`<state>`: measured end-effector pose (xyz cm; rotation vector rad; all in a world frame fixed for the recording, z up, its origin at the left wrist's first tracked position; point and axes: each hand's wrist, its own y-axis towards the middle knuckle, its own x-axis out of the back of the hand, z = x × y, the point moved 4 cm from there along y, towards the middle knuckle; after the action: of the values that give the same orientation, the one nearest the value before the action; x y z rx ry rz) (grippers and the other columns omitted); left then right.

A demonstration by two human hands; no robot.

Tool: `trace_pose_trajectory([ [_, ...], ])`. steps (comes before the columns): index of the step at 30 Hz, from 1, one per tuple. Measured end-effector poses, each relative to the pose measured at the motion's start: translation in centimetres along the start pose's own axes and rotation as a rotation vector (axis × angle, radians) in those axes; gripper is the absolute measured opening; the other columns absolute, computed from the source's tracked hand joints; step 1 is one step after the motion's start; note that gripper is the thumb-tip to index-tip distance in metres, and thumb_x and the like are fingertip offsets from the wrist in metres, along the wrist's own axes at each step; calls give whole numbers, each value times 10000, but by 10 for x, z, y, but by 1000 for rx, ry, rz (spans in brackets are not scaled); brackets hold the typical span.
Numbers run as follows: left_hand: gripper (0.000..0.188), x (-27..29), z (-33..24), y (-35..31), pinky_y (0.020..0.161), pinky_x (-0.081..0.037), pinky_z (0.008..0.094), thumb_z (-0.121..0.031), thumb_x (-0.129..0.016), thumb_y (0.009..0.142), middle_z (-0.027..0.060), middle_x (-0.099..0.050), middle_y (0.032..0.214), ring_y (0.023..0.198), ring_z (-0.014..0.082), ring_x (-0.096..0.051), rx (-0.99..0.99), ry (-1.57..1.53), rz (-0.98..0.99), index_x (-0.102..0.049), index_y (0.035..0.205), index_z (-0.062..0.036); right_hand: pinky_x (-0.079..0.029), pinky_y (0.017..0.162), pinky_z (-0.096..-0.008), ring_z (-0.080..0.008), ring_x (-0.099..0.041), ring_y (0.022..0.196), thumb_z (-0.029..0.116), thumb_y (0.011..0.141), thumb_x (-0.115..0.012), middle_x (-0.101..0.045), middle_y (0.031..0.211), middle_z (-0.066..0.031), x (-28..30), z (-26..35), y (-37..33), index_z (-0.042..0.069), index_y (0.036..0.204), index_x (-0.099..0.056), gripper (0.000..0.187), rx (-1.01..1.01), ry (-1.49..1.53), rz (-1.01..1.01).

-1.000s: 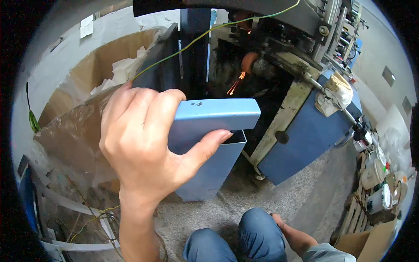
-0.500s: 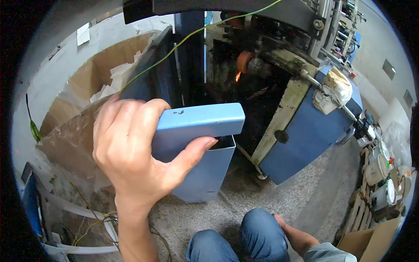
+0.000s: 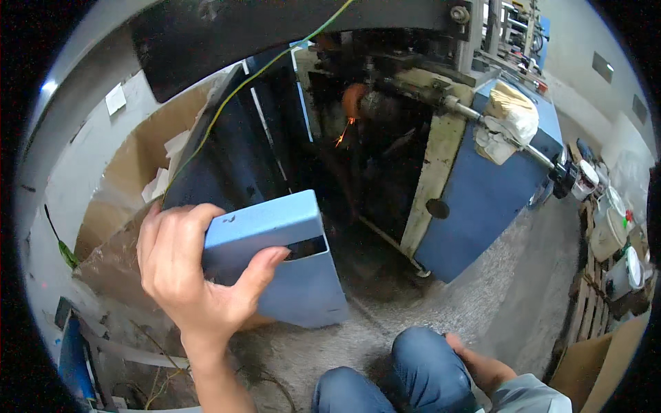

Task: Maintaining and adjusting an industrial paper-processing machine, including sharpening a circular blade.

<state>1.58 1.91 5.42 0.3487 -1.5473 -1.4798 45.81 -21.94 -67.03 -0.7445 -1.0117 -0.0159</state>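
Observation:
My left hand [image 3: 186, 268] grips the top edge of a blue metal door [image 3: 275, 213], its thumb stretched along the face near a dark slot. The door stands swung out from a blue machine [image 3: 475, 193]. Inside the machine's dark opening, an orange-brown round wheel [image 3: 354, 101] throws off bright sparks [image 3: 345, 132]. My right hand [image 3: 456, 343] rests beside my bent right knee; the knee hides most of it, and its fingers do not show.
A yellow-green wire [image 3: 237, 89] hangs across the front. Behind the door stands a large cardboard box [image 3: 124, 172] with papers. A wrapped bundle [image 3: 509, 113] sits on a metal rod [image 3: 533, 155]. White buckets [image 3: 624, 272] stand on a wooden pallet [image 3: 585, 303] at right.
The blue door and my left hand now sit further left and lower in view, and more of the opening shows. The view has shifted too. The spark stream looks longer.

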Motion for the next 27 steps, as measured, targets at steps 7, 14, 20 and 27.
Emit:
trace_pose_trajectory([
  [7,581,1,8,-9,965,-481,526,-524,-859,692,118,-636,855,848,356,-613,51,32,66,-660,955,-46,-570,861,-536,-468,-694,1016,401,857,-675,-716,1059,-287,23,30,-29,7,1044,-734,440,-84,9,66],
  [14,634,1,7,-12,1021,-452,560,-576,-823,726,130,-641,911,892,359,-606,91,60,106,-653,1003,-32,-577,845,-527,-444,-713,986,442,924,-643,-736,1049,-251,19,37,-35,41,1059,-749,437,-97,-52,75],
  [20,607,-2,8,-13,1033,-448,556,-548,-798,757,137,-645,945,915,357,-607,100,64,127,-653,1030,-26,-572,877,-520,-449,-708,1025,528,934,-626,-729,1056,-281,4,19,-29,8,1068,-754,552,-85,-17,91],
  [27,574,0,5,-12,849,-454,421,-496,-747,875,161,-604,996,944,348,-571,26,52,164,-632,1107,17,-572,888,-510,-436,-702,1043,485,916,-644,-731,1091,-258,1,27,-22,30,1079,-754,495,-68,60,94],
])
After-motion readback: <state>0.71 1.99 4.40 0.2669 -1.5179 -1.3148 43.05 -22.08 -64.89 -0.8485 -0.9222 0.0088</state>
